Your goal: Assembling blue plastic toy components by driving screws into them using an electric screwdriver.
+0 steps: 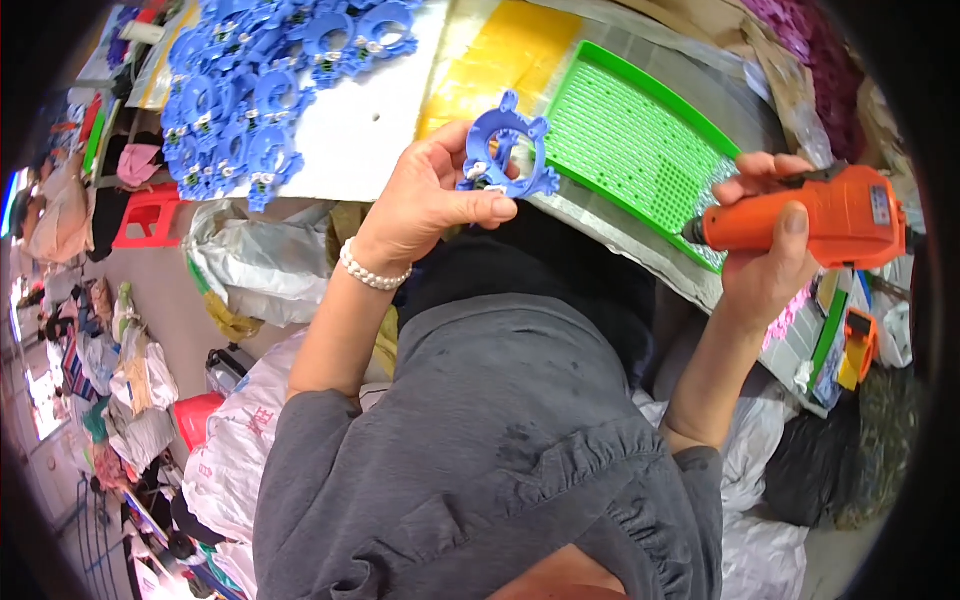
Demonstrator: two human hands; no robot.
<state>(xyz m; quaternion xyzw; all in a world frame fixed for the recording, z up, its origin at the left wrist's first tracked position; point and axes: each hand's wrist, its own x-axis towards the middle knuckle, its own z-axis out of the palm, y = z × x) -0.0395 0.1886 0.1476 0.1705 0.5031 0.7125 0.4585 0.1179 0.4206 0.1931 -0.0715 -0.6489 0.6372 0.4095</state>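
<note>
My left hand (433, 192) pinches a blue plastic ring-shaped part (512, 140) between thumb and fingers, with small white and metal bits at its lower left. My right hand (765, 260) is wrapped round an orange electric screwdriver (835, 215), whose dark tip points left over the end of a green perforated tray (600, 62). Small shiny pieces, too small to name, lie in the tray near that tip. The blue part is held just left of the tray, apart from the screwdriver. Some of my left fingers are hidden behind the blue part.
Many similar blue parts (235, 105) are heaped on the white tabletop (372, 130) at the far left. A yellow sheet (510, 50) lies beside the tray. White bags (262, 255) and a red stool (148, 215) stand left of me; a black bag (815, 465) sits at the lower right.
</note>
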